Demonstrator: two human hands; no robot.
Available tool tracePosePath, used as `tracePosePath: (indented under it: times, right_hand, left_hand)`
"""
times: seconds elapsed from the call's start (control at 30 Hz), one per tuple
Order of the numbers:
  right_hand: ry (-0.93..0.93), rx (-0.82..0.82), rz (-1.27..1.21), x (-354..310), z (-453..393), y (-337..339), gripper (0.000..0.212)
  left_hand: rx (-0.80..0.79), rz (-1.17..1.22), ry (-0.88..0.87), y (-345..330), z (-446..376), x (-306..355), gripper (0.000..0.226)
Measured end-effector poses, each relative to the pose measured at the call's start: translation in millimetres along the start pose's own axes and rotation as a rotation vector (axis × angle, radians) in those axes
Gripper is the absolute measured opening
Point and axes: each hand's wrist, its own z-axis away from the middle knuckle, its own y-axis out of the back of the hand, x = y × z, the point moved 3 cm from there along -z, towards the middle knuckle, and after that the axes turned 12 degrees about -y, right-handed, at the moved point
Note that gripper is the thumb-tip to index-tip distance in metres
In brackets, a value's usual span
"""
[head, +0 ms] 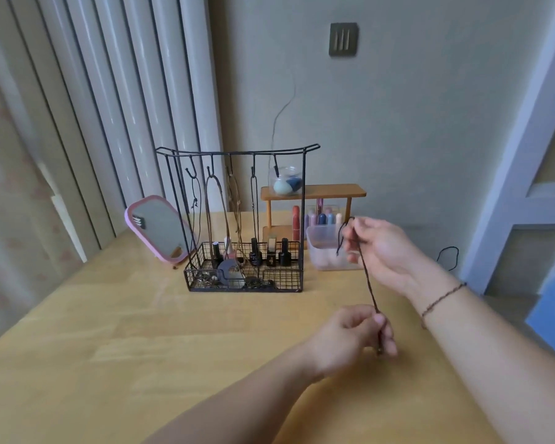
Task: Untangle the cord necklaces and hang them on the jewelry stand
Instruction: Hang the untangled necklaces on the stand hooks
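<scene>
Last cord held taut before hanging

Both hands pinch the cord necklace (367, 283): right hand (380, 248) its top, left hand (354, 336) its bottom; the free hook (276, 169) lies at 10 o'clock.

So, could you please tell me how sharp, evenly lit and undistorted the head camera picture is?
Head view: soft even daylight with faint shadows; glare streaks on the glossy white panels; wide-angle bending of the right door frame; the left hand and right hand look slightly motion-soft, while the jewelry stand is fairly sharp.
</scene>
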Motion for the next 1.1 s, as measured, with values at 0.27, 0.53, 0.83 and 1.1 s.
tracePosePath:
  times: [0.27, 0.53, 0.83, 1.1]
  right_hand:
    - [-0.232, 0.014, 0.037, -63, -2, -24, 0.033]
    - [-0.264, 0.160, 0.074, -36, -16, -27, 0.023]
    - [-0.260, 0.058, -0.353, -20, 1, -55, 0.019]
    - [0.235, 0.179, 1.040, 17, 30, -77, 0.048]
  left_hand:
    - [0.205, 0.168, -0.004, 30, 41, -1, 0.029]
    - [0.174, 0.288, 0.062, 98, 81, 24, 0.018]
    - [0.298, 0.221, 0.033, 111, 91, 35, 0.022]
    - [0.261, -0.211, 0.120, 132, 85, 61, 0.032]
